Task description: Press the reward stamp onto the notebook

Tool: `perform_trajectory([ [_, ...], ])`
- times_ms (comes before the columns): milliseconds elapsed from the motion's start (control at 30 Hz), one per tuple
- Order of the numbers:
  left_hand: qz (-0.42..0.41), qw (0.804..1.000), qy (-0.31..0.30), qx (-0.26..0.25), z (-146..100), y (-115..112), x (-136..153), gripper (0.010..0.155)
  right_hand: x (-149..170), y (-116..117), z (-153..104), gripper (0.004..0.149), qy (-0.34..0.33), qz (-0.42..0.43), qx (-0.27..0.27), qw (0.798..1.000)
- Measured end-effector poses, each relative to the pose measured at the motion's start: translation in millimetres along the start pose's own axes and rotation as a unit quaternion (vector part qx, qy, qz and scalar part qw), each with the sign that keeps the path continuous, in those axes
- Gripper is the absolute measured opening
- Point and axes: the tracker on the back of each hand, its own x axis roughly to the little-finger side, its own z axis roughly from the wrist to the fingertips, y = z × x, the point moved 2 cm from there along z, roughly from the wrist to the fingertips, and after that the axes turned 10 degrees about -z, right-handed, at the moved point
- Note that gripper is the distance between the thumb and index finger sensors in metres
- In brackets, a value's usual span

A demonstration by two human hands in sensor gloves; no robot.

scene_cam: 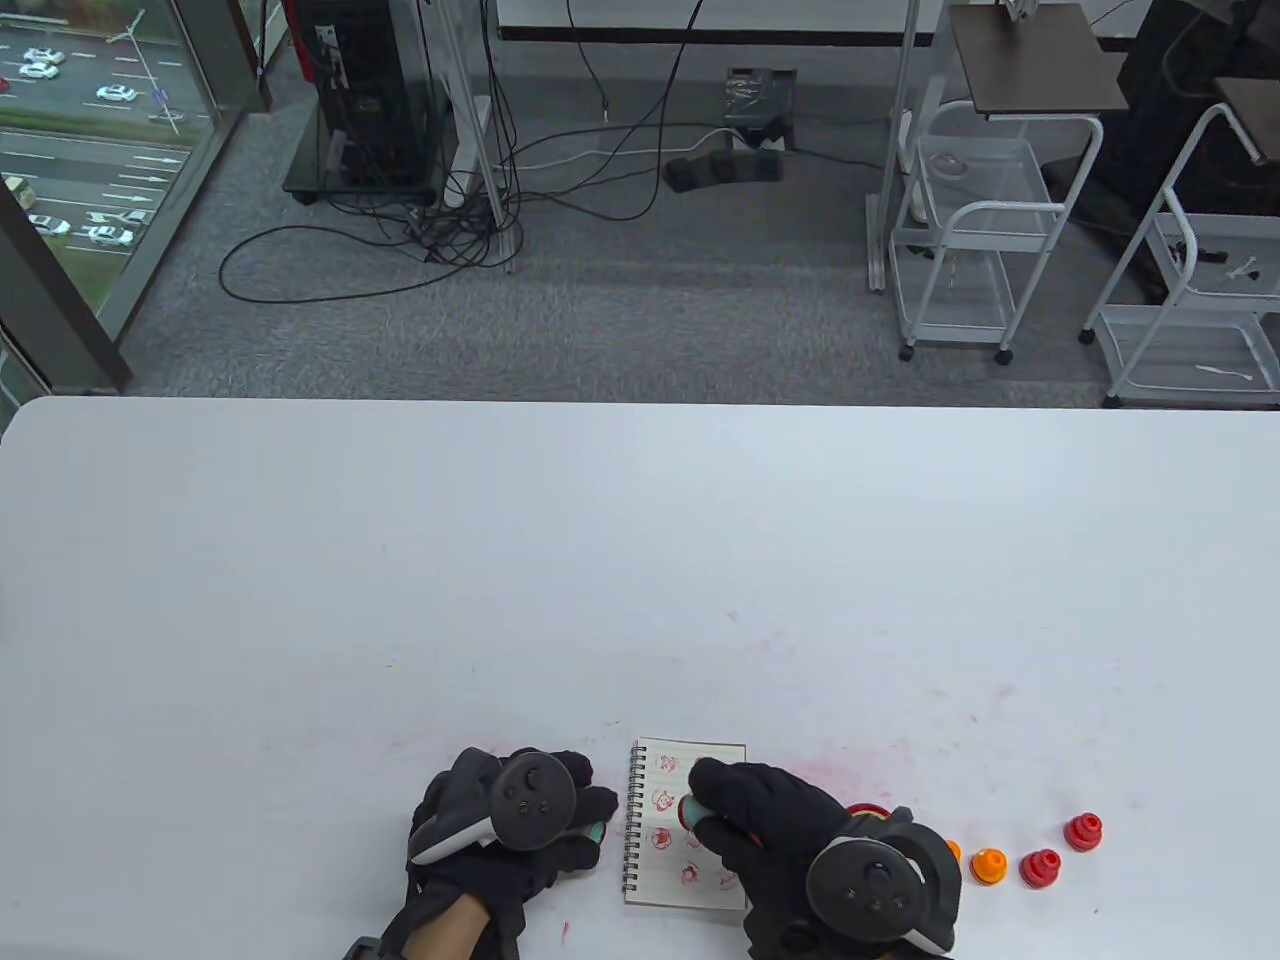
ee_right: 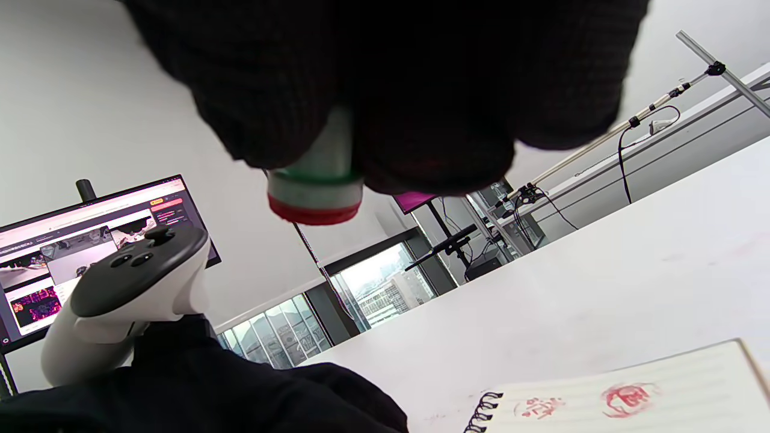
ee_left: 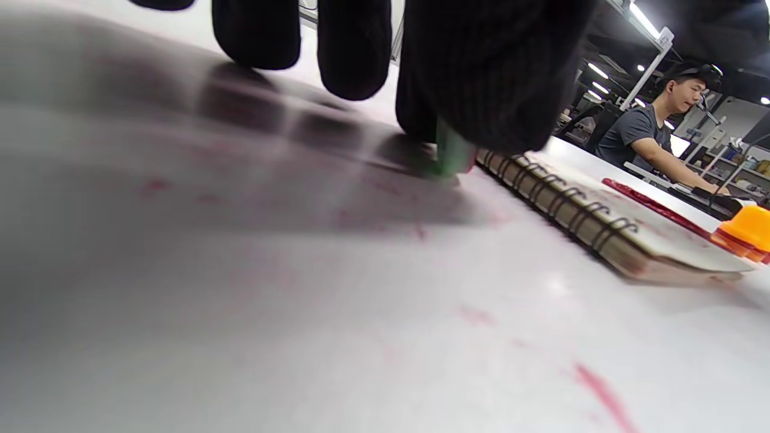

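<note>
My right hand (scene_cam: 765, 815) sits nearest the lower edge of the table view, with its tracker (scene_cam: 880, 890) strapped on the back. The fingers are curled around a reward stamp (ee_right: 316, 180); its red face points down and is lifted clear of the paper in the right wrist view. The notebook (scene_cam: 670, 870) lies open on the bench (scene_cam: 640, 560) directly under this hand, spiral binding (scene_cam: 632, 820) toward my left hand. Several red imprints (scene_cam: 662, 800) mark the lined page.

My left hand (scene_cam: 510, 830) rests on the bench just left of the binding. Its thumb and forefinger pinch a small green cap (ee_left: 452, 155), whose lower end touches the bench beside the spiral. The other fingers (ee_left: 355, 54) are curled down, tips near the surface.

To the right of my right hand, an orange stamp (scene_cam: 988, 865) and two red stamps (scene_cam: 1040, 868) stand in a row on the bench. Pink ink smears (scene_cam: 840, 775) stain the surface around both hands.
</note>
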Motion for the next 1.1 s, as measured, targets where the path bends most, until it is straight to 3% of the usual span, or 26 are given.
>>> perform_trajectory([
  [167, 0.01, 1.0, 0.011, -0.001, -2, 3, 4, 0.067, 3, -3, 0, 0.047, 0.008, -0.008, 0.003, 1.0],
  [400, -0.002, 1.0, 0.004, -0.02, -8, 17, 5, 0.075, -6, -18, -1, 0.046, -0.021, -0.113, 0.014, 0.993],
  [500, 0.004, 1.0, -0.011, -0.023, -14, 25, 3, 0.078, 2, -17, 0, 0.045, -0.008, -0.14, -0.008, 0.99],
  [767, 0.016, 0.996, -0.045, -0.076, -33, 47, -9, 0.08, 25, 8, -2, 0.044, 0.025, -0.232, -0.135, 0.963],
  [900, 0.024, 0.996, -0.043, -0.078, -34, 48, -12, 0.079, 29, 22, -2, 0.044, 0.033, -0.258, -0.199, 0.945],
  [1100, 0.028, 0.996, -0.039, -0.073, -34, 47, -12, 0.077, 39, 36, -3, 0.043, 0.041, -0.277, -0.251, 0.927],
])
